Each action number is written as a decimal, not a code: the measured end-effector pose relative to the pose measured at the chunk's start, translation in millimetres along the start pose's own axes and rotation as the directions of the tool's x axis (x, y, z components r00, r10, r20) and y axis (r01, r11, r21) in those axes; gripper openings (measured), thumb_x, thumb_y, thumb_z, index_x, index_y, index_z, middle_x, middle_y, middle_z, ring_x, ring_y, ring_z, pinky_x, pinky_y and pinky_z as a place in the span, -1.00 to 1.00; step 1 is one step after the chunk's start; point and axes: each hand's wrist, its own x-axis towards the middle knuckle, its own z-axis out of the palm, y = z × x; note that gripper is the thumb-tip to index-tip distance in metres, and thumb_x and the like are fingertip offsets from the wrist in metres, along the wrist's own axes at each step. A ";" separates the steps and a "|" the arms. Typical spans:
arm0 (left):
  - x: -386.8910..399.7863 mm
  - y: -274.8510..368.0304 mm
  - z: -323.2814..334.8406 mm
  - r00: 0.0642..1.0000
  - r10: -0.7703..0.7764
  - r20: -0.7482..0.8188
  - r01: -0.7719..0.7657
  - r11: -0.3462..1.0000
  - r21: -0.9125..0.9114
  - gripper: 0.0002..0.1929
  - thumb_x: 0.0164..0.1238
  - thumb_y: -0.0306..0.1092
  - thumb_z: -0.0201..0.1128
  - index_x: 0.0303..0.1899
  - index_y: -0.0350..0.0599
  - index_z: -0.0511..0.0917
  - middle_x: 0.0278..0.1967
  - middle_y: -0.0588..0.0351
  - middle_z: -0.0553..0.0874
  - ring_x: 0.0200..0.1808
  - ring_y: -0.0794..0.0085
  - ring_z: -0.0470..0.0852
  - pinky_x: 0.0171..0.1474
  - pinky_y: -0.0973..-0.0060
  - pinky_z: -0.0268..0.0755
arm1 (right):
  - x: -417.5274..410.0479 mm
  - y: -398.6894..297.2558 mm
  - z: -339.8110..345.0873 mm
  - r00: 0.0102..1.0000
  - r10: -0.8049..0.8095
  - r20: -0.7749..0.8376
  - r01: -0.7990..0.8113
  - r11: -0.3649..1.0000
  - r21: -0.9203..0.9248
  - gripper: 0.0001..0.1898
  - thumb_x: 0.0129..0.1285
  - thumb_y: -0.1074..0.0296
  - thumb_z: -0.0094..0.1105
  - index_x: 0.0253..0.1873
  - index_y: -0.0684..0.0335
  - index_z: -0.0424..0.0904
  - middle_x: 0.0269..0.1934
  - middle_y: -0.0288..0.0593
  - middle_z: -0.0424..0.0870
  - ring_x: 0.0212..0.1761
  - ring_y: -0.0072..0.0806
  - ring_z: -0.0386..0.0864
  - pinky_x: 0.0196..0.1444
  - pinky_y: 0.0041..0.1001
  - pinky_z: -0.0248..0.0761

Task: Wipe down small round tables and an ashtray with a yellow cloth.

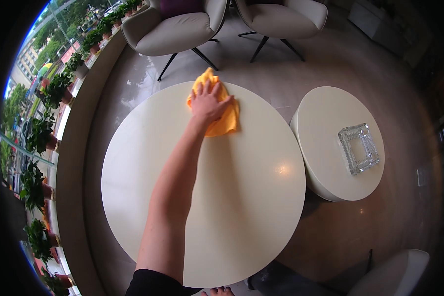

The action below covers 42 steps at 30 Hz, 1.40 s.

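Note:
My left hand point(208, 103) presses a yellow-orange cleaning cloth point(224, 125) against the far edge of a round cream table point(266, 148). Its fingers are spread over the cloth, and part of the cloth bunches up beyond the fingertips. The bare forearm reaches across the tabletop from a black sleeve. Only the fingers of my right hand point(218, 291) show, at the bottom of the view by the table's near edge. Its palm is out of view, and I cannot tell whether it holds anything.
A smaller round side table point(318, 148) with a clear glass ashtray point(359, 148) adjoins on the right. Beyond stand two beige armchairs point(177, 35) point(281, 22); another chair point(392, 273) is at lower right. Several potted plants point(33, 185) line the window ledge on the left.

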 end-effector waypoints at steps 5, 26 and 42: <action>-66.6 95.6 -1.1 0.956 0.291 0.029 -0.287 0.953 -0.093 -0.32 0.30 0.21 0.00 0.41 0.16 0.28 0.48 0.07 0.18 0.53 0.12 0.00 0.53 0.10 -0.25 | 22.7 22.5 78.0 0.992 0.118 -0.042 -0.115 0.990 0.077 -0.55 0.30 0.13 0.05 0.18 0.28 0.47 -0.02 0.12 0.60 0.08 -0.02 0.55 0.13 -0.06 0.37; -386.2 -140.0 -153.2 0.976 -0.008 0.220 0.085 0.935 -0.345 -0.44 -0.04 -0.29 0.46 0.05 -0.09 0.43 -0.01 -0.15 0.56 0.08 -0.01 0.54 0.02 0.21 0.50 | 36.4 4.8 -41.8 0.772 -0.157 0.616 -0.047 0.953 0.300 -0.40 0.42 -0.10 -0.07 0.40 0.14 0.21 0.08 0.03 0.60 0.11 -0.11 0.56 0.19 -0.25 0.37; -753.4 -242.8 -384.1 -0.174 -0.437 0.883 0.848 -0.523 -0.092 -0.54 0.51 -0.11 0.04 0.26 -0.23 0.37 -0.17 -0.01 0.68 -0.10 0.24 0.68 -0.02 0.35 0.55 | 6.0 -156.8 -111.4 0.672 0.593 0.444 -0.354 -0.269 0.896 -0.75 0.29 0.25 0.17 -0.03 0.25 0.60 -0.35 -0.09 0.64 -0.35 -0.38 0.60 -0.22 -0.40 0.50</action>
